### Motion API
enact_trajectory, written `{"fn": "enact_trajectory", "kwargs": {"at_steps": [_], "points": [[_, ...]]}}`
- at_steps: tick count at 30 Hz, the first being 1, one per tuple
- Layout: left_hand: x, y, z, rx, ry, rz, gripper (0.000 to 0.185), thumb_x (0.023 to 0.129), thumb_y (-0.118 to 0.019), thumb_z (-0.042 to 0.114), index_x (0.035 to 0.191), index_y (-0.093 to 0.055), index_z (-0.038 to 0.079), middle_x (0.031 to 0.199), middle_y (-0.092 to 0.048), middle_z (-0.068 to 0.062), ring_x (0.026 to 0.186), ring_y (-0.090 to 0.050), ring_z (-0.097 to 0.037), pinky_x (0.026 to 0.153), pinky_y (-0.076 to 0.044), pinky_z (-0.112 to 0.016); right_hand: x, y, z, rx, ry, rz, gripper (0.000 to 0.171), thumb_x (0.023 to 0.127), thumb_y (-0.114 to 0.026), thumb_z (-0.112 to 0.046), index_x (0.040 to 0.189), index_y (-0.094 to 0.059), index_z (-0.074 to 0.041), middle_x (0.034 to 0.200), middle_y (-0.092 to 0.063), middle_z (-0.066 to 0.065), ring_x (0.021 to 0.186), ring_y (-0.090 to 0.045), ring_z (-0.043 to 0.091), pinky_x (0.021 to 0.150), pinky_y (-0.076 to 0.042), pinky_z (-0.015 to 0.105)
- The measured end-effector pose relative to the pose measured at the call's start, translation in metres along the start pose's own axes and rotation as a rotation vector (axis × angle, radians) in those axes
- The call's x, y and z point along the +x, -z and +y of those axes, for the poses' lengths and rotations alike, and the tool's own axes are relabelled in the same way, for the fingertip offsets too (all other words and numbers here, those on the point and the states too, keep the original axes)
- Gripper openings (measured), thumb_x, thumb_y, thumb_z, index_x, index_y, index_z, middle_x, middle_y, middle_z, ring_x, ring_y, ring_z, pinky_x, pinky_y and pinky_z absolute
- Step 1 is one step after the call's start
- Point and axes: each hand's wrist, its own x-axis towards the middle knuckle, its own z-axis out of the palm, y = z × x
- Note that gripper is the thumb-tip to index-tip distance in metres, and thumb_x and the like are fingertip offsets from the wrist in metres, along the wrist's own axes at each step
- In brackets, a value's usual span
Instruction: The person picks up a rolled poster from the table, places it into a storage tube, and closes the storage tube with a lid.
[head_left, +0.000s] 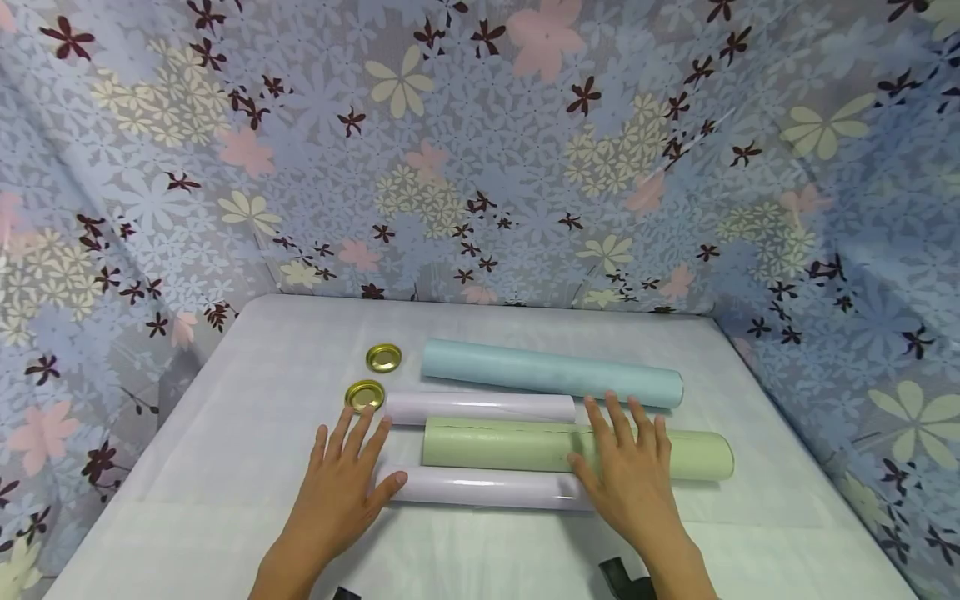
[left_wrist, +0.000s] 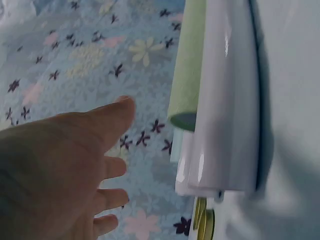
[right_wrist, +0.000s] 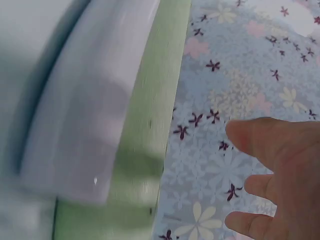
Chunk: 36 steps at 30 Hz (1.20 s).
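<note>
My left hand (head_left: 333, 496), fingers spread and fairly straight, is over the left end of the front white tube (head_left: 487, 487). My right hand (head_left: 636, 475) is spread over the green roll (head_left: 502, 444) and the right end of that tube. Both wrist views show a gap between the hand and the rolls, and neither hand holds anything. Behind the green roll lies a second white tube (head_left: 480, 407), and farthest back a light blue roll (head_left: 551, 372). Two round gold lids (head_left: 384, 357) lie at the left, the nearer lid (head_left: 365, 396) just beyond my left fingertips.
A white cloth covers the table (head_left: 225, 433). Flowered fabric (head_left: 480, 167) hangs along its back and both sides. Black straps or mounts (head_left: 628, 581) show near the wrists at the bottom edge.
</note>
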Motion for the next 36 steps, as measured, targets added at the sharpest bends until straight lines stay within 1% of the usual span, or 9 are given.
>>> {"fn": "enact_trajectory", "kwargs": {"at_steps": [3, 7, 10, 14, 17, 21, 24, 29, 36], "points": [[-0.001, -0.002, 0.006, 0.02, -0.045, -0.01, 0.073, 0.087, -0.056, 0.054, 0.146, -0.036, 0.017, 0.156, -0.025, -0.009, 0.147, -0.013, -0.033, 0.114, -0.011, -0.058, 0.005, 0.004, 0.01, -0.005, -0.027, -0.038, 0.079, 0.085, -0.065, -0.044, 0.149, -0.028, -0.016, 0.152, -0.029, 0.021, 0.141, -0.017, 0.045, 0.11, -0.009, 0.066], [-0.002, -0.003, 0.013, 0.052, -0.098, -0.023, 0.077, 0.084, -0.058, 0.057, 0.145, -0.037, 0.016, 0.155, -0.028, -0.01, 0.146, -0.017, -0.032, 0.114, -0.014, -0.057, 0.011, 0.01, 0.023, -0.009, -0.022, -0.04, 0.082, 0.084, -0.066, -0.046, 0.149, -0.028, -0.013, 0.152, -0.028, 0.022, 0.14, -0.017, 0.046, 0.108, -0.011, 0.067], [-0.002, -0.003, 0.017, 0.067, -0.13, -0.031, 0.079, 0.082, -0.061, 0.057, 0.145, -0.038, 0.015, 0.153, -0.032, -0.011, 0.144, -0.025, -0.033, 0.114, -0.019, -0.056, 0.015, 0.014, 0.031, -0.012, 0.0, -0.041, 0.085, 0.082, -0.068, -0.045, 0.149, -0.027, -0.012, 0.151, -0.027, 0.023, 0.138, -0.018, 0.047, 0.107, -0.012, 0.068], [-0.002, -0.004, 0.022, 0.067, -0.149, -0.033, 0.08, 0.079, -0.065, 0.055, 0.143, -0.039, 0.015, 0.148, -0.041, -0.011, 0.137, -0.036, -0.033, 0.112, -0.025, -0.054, 0.018, 0.017, 0.041, -0.023, 0.039, -0.037, 0.089, 0.079, -0.072, -0.044, 0.148, -0.027, -0.012, 0.15, -0.028, 0.024, 0.137, -0.021, 0.047, 0.106, -0.014, 0.068], [-0.002, -0.005, 0.025, 0.064, -0.162, -0.02, 0.08, 0.078, -0.068, 0.054, 0.142, -0.041, 0.014, 0.143, -0.045, -0.011, 0.133, -0.041, -0.032, 0.111, -0.028, -0.053, 0.019, 0.018, 0.048, -0.034, 0.06, -0.029, 0.091, 0.076, -0.074, -0.044, 0.148, -0.028, -0.012, 0.149, -0.03, 0.024, 0.136, -0.022, 0.047, 0.105, -0.015, 0.068], [-0.001, -0.009, 0.028, 0.08, -0.2, 0.016, 0.078, 0.076, -0.07, 0.052, 0.137, -0.045, 0.012, 0.135, -0.05, -0.012, 0.126, -0.045, -0.032, 0.108, -0.032, -0.052, 0.019, 0.019, 0.054, -0.044, 0.069, -0.04, 0.092, 0.075, -0.074, -0.046, 0.148, -0.028, -0.013, 0.149, -0.03, 0.023, 0.136, -0.023, 0.047, 0.106, -0.015, 0.067], [0.0, -0.012, 0.03, 0.101, -0.232, 0.035, 0.076, 0.075, -0.071, 0.052, 0.134, -0.047, 0.011, 0.131, -0.051, -0.012, 0.123, -0.047, -0.031, 0.106, -0.034, -0.051, 0.019, 0.02, 0.058, -0.049, 0.072, -0.052, 0.093, 0.075, -0.074, -0.047, 0.148, -0.029, -0.012, 0.149, -0.031, 0.022, 0.135, -0.024, 0.046, 0.106, -0.015, 0.067], [0.001, -0.015, 0.035, 0.142, -0.271, 0.045, 0.071, 0.075, -0.071, 0.052, 0.131, -0.05, 0.012, 0.126, -0.052, -0.01, 0.119, -0.049, -0.027, 0.104, -0.036, -0.047, 0.019, 0.02, 0.065, -0.057, 0.067, -0.068, 0.094, 0.073, -0.075, -0.048, 0.147, -0.031, -0.011, 0.148, -0.032, 0.023, 0.134, -0.024, 0.047, 0.105, -0.016, 0.067], [0.002, -0.019, 0.041, 0.199, -0.314, 0.069, 0.066, 0.074, -0.073, 0.049, 0.126, -0.052, 0.014, 0.117, -0.053, -0.005, 0.111, -0.049, -0.023, 0.095, -0.04, -0.04, 0.02, 0.019, 0.074, -0.055, 0.066, -0.1, 0.093, 0.072, -0.076, -0.047, 0.145, -0.033, -0.009, 0.145, -0.034, 0.024, 0.133, -0.025, 0.048, 0.104, -0.017, 0.067]]}}
